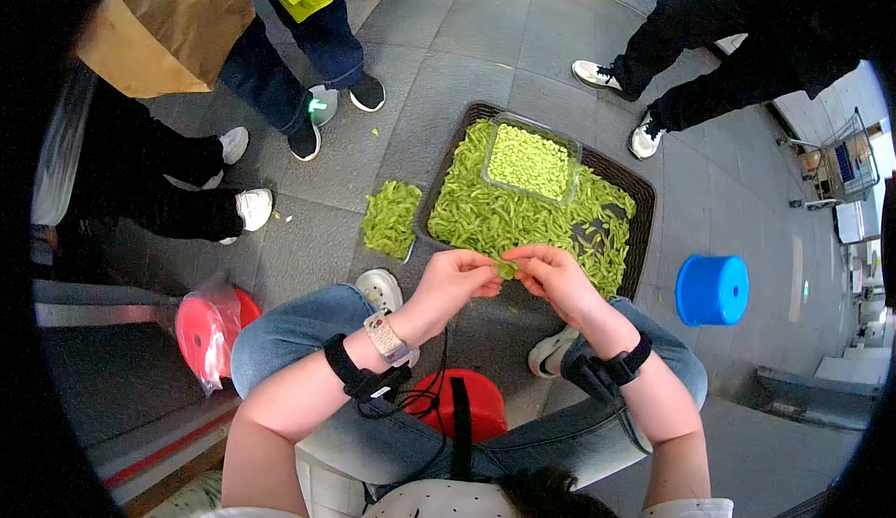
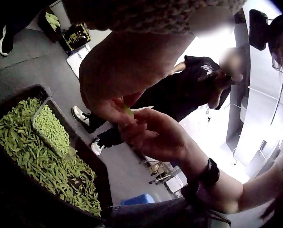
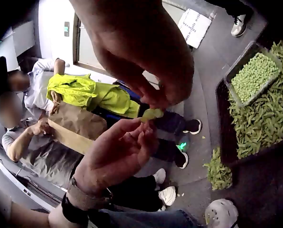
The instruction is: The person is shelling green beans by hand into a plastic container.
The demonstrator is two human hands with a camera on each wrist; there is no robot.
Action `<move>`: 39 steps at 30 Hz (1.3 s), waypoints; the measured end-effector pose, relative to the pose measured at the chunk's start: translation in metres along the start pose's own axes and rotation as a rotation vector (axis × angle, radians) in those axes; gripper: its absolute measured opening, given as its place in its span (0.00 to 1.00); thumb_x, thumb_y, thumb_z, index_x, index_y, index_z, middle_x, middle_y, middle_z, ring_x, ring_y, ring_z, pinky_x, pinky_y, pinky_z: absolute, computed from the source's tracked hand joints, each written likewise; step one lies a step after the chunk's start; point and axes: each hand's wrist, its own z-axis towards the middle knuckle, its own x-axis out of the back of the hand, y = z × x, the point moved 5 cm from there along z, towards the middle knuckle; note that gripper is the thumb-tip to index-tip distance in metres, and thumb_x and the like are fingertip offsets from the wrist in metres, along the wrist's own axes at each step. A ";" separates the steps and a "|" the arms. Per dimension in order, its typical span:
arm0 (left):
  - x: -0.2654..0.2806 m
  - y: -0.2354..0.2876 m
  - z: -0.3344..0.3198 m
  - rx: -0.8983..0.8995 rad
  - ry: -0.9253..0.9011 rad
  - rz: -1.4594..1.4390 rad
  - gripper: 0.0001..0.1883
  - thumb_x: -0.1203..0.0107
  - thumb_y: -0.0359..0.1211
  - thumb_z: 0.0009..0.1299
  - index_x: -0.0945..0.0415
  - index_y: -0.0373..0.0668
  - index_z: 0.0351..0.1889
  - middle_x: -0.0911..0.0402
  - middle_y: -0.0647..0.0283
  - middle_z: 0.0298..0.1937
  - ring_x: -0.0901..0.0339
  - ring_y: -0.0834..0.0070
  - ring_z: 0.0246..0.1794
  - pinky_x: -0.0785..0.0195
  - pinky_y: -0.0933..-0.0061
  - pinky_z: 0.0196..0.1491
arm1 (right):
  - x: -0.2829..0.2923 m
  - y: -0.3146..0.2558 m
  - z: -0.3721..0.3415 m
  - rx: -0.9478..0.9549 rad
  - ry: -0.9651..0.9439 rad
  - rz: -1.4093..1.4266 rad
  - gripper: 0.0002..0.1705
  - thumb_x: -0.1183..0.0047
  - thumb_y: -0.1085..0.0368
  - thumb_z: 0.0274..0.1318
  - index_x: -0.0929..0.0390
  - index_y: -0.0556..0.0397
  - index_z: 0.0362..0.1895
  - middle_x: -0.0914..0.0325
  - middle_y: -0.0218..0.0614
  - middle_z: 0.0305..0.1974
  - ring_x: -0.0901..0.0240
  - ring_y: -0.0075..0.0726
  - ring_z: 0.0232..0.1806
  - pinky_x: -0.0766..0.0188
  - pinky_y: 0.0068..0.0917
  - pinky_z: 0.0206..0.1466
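A small green bean pod is pinched between both hands over the near edge of a dark woven basket. My left hand grips one end with thumb and fingers. The other end sits between the thumb and fingers of my right hand. In the right wrist view the pod shows between the fingertips of the two hands. Many green pods fill the basket. On top of them rests a clear plastic tub of shelled green beans.
A pile of pods lies left of the basket. A blue stool stands at right, a red stool between my legs, and another red stool in plastic at left. People in dark trousers stand on both far sides; one holds a brown paper bag.
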 end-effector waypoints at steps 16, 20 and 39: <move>0.065 -0.027 0.024 0.059 0.192 -0.311 0.07 0.56 0.31 0.63 0.34 0.36 0.35 0.27 0.57 0.34 0.28 0.70 0.35 0.33 0.74 0.41 | 0.056 0.112 0.062 -0.378 0.355 0.602 0.08 0.64 0.69 0.54 0.41 0.59 0.38 0.35 0.41 0.32 0.35 0.33 0.27 0.29 0.25 0.32; 0.093 -0.028 0.032 0.048 0.319 -0.328 0.08 0.57 0.31 0.63 0.35 0.36 0.36 0.28 0.58 0.35 0.29 0.70 0.36 0.34 0.74 0.40 | 0.089 0.097 0.095 -0.182 0.251 0.897 0.22 0.72 0.58 0.59 0.52 0.61 0.51 0.40 0.44 0.40 0.38 0.36 0.37 0.33 0.31 0.44; 0.220 -0.099 0.109 -0.072 0.893 -0.367 0.06 0.55 0.23 0.58 0.34 0.31 0.33 0.27 0.55 0.30 0.27 0.71 0.27 0.29 0.77 0.28 | 0.163 0.205 0.164 0.006 0.502 -0.702 0.17 0.59 0.59 0.50 0.28 0.55 0.40 0.25 0.43 0.33 0.30 0.38 0.38 0.36 0.28 0.43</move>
